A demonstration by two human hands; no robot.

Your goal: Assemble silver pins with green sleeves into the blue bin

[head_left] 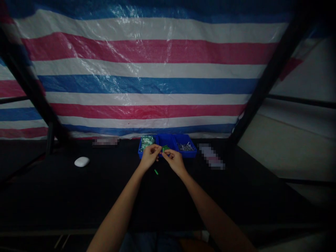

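Pinching a small green part (pixel 165 148) between them, the left hand (pixel 150 156) and right hand (pixel 173 160) meet before the blue bins (pixel 168 140), while a loose green piece (pixel 156 172) lies at 6 o'clock, nearer the left, tilted toward 11 o'clock.

A striped tarpaulin (pixel 147 70) in red, white and blue hung as the back wall, its plastic weave catching a dull sheen from light above. Dark metal frame bars (pixel 265 80) slanted up on both sides, and a pale wall (pixel 294 147) showed past the right-hand bar. Below stretched a black table (pixel 78 196), dim and matte, with a small white oval object (pixel 82 161) lying off to the left. The whole place was poorly lit.
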